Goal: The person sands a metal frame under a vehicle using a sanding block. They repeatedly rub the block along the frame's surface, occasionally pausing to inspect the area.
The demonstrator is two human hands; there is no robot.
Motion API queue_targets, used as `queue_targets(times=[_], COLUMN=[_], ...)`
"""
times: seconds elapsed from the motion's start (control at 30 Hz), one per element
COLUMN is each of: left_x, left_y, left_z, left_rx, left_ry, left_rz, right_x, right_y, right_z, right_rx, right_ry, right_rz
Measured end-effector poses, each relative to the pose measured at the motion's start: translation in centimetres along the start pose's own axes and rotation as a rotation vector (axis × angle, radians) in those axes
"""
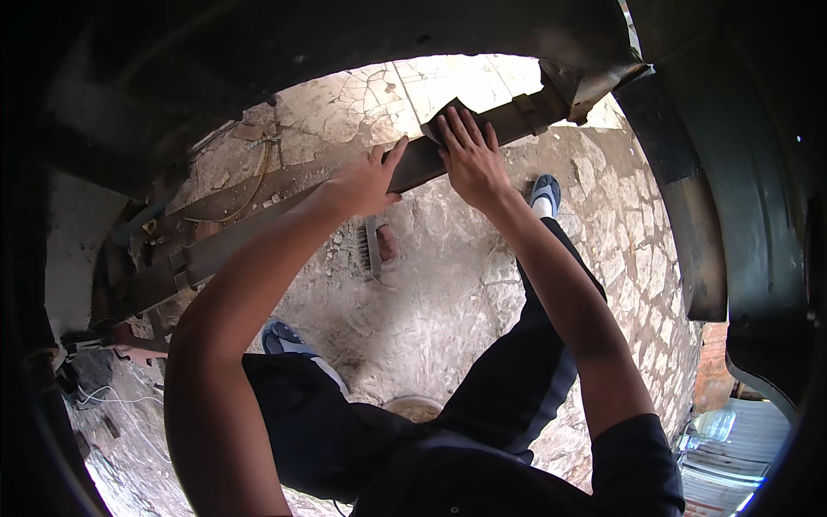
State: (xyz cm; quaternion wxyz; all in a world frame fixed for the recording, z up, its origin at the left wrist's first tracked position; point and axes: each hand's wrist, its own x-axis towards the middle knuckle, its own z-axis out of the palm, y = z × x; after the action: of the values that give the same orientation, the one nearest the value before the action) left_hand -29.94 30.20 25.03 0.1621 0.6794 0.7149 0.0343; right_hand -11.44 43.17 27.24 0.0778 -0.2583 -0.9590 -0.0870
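A long dark metal beam (pixel 422 164) runs slantwise across the view, from lower left to upper right. My left hand (pixel 366 183) grips it near the middle, thumb on the near side and fingers over the far side. Just to the right, my right hand (pixel 474 164) holds a dark sheet (pixel 438 127) that looks like sandpaper against the beam's upper face, its fingers laid along it. Part of the sheet is hidden under those fingers. On the ground below the beam lies a wire brush (pixel 373 248), beside a reddish-brown piece (pixel 388 243), perhaps brick.
Dark curved metal panels (pixel 767 189) surround me at the top and right. My shoes (pixel 544 191) stand on dusty stone paving (pixel 422 284), and a round seat (pixel 413 407) shows between my legs. A white cord (pixel 121 401) lies at lower left; corrugated sheeting (pixel 732 457) is at lower right.
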Motion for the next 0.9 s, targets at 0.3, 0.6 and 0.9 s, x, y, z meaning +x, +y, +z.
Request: queue_targets(times=[0.3, 0.6, 0.9], left_x=[0.0, 0.1, 0.2], left_y=[-0.1, -0.6, -0.1], left_z=[0.0, 0.7, 0.2], left_rx=[0.008, 0.030, 0.002], left_ry=[-0.011, 0.058, 0.031], left_rz=[-0.015, 0.012, 0.008], right_x=[-4.2, -3.8, -0.1], right_y=[0.3, 0.4, 0.3], right_z=[-0.6, -0.5, -0.7], right_rx=[0.009, 0.008, -0.009], right_ry=[0.009, 0.025, 0.018], right_rz=[-0.054, -0.036, 0.077])
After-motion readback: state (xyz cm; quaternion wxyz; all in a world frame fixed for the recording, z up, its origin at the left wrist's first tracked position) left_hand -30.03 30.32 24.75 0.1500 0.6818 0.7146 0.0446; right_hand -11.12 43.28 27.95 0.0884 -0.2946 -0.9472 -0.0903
